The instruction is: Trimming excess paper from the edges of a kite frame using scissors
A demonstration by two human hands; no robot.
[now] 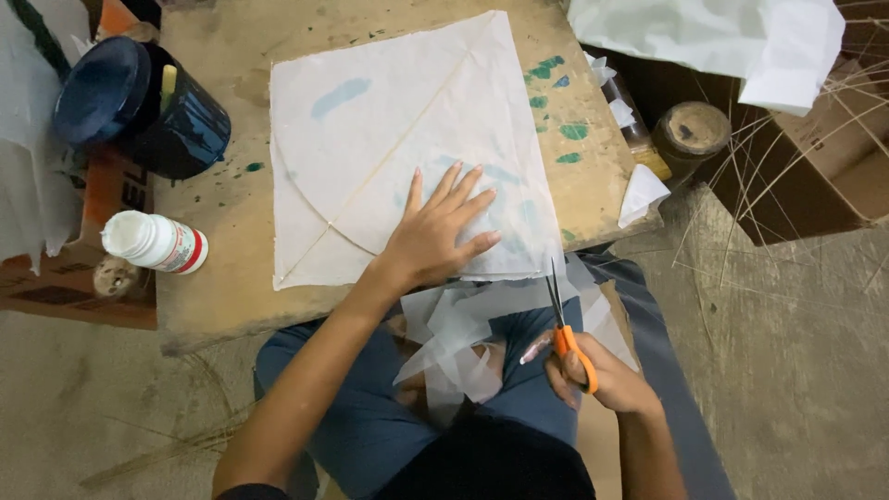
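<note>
A white paper kite sheet (pixel 389 120) with thin bamboo sticks glued across it lies flat on a low wooden board (pixel 222 231). My left hand (pixel 435 236) presses down on the sheet's near right part, fingers spread. My right hand (pixel 602 375) grips orange-handled scissors (pixel 565 324) just below the sheet's near right corner, blades pointing up at the paper's edge. Cut paper scraps (pixel 458 343) lie in my lap.
A dark blue tin (pixel 148 102) with a stick in it stands at the board's far left, a white glue bottle (pixel 157 243) lying near it. A round wooden spool (pixel 690 134), more white paper (pixel 704 37), thin bamboo strips (pixel 796 148) and a cardboard box (pixel 833 167) sit to the right.
</note>
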